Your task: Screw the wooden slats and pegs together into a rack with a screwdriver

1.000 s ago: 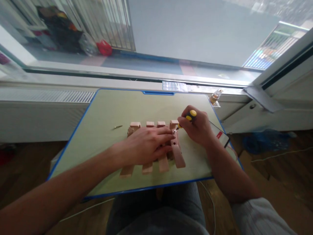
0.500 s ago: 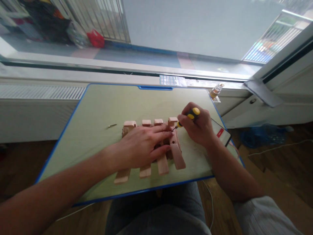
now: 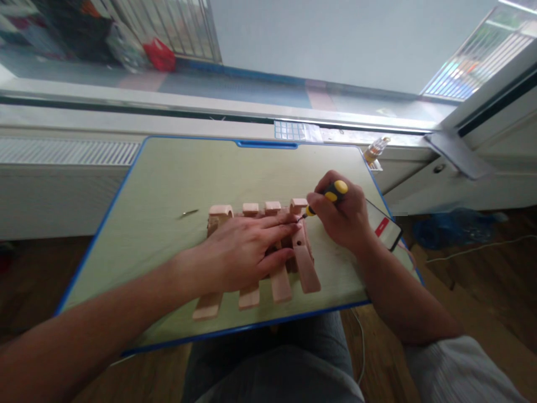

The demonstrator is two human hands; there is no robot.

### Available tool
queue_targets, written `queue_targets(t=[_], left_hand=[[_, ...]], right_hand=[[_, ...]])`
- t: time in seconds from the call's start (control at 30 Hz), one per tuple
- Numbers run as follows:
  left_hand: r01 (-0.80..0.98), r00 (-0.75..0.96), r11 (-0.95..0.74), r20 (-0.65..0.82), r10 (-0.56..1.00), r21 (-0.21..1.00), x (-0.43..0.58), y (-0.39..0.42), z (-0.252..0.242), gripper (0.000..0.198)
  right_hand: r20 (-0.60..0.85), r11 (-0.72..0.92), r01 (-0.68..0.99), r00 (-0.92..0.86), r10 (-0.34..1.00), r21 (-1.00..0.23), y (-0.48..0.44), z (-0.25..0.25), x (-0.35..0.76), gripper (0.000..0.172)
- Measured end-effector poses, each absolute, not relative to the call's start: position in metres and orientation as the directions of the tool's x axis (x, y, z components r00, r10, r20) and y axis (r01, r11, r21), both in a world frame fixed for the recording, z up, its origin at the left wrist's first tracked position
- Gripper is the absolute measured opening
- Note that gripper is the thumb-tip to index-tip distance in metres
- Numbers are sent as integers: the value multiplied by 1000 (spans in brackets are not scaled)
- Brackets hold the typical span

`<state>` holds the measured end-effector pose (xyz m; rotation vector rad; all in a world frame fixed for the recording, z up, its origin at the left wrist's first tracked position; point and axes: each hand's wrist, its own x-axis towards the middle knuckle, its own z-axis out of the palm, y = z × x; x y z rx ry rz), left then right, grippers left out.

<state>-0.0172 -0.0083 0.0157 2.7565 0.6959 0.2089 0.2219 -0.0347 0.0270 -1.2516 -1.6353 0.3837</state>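
A wooden slatted assembly [image 3: 306,267], with curved slats crossing a frame, lies on the table. Over its middle rests my left hand [image 3: 245,246], palm down with fingers stretched out; the fingertips reach the rightmost slat. My right hand [image 3: 343,215] is closed around the yellow-and-black handle of a screwdriver [image 3: 335,191]. Its shaft slants down and left, and the tip meets that slat beside my left fingertips. Whether a screw sits under the tip is too small to tell. A dark hole shows lower on the same slat.
The table [image 3: 168,173] has a blue rim. A small metal bit [image 3: 189,213] lies left of the assembly. At the right edge a phone [image 3: 384,226] lies partly behind my right forearm. A small bottle [image 3: 377,148] stands beyond the back right corner, near the window sill.
The view has shifted slightly. Both hands keep their places at the rightmost slat, with the screwdriver tip still there.
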Motion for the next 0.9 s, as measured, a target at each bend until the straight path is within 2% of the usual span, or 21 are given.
queue_targets(t=[0.3,0.7,0.9], left_hand=[[429,871,-839,95,482,334,-18,-8,15,48],[436,871,-832,72,486,342,-16,-9,18,47],[424,875,-852,103,473,307,-17,-11,16,47]], right_hand=[[506,421,510,33,862,-750,-32,27,217,25],[551,460,547,3,835,-699,-31,24,211,26],[537,434,577,10,843,-692,-30,23,213,28]])
